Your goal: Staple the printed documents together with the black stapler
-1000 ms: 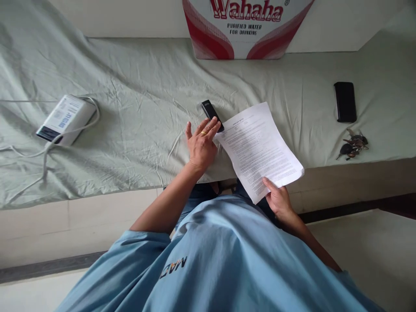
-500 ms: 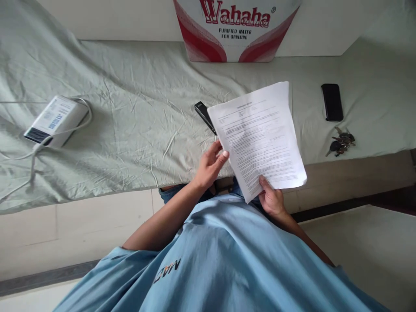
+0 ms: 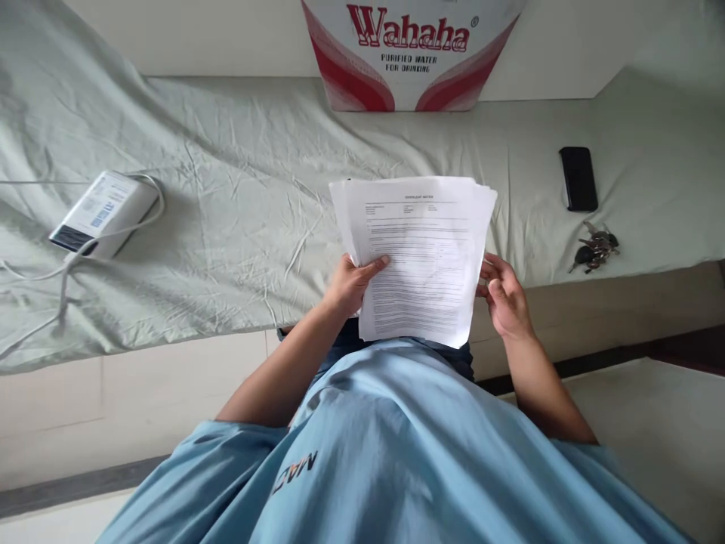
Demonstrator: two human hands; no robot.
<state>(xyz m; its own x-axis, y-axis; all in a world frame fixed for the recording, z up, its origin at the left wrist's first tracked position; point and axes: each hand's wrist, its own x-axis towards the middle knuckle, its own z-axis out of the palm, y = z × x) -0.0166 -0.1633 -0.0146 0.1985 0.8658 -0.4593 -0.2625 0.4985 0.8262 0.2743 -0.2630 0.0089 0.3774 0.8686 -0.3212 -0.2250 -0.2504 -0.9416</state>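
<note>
Several loosely stacked sheets of printed paper (image 3: 422,264) are held up over my lap, their edges slightly fanned at the left and top right. My left hand (image 3: 352,285) grips them by the left edge, thumb on the front and the other fingers behind. Beside the right edge is my right hand (image 3: 506,298), its fingers loosely bent and apart. Its fingertips are at the paper's edge; whether they touch it I cannot tell.
A green cloth (image 3: 238,227) covers the surface ahead. On it lie a white box-shaped device (image 3: 105,213) with a cable (image 3: 63,291) at left, and a black phone (image 3: 578,179) and keys (image 3: 594,248) at right. A Wahaha water carton (image 3: 411,83) stands at the back.
The raised sheet has come down onto other sheets, now upright before me. My left hand has closed on the left edge; my right hand has let go and moved right. The slim black object is covered.
</note>
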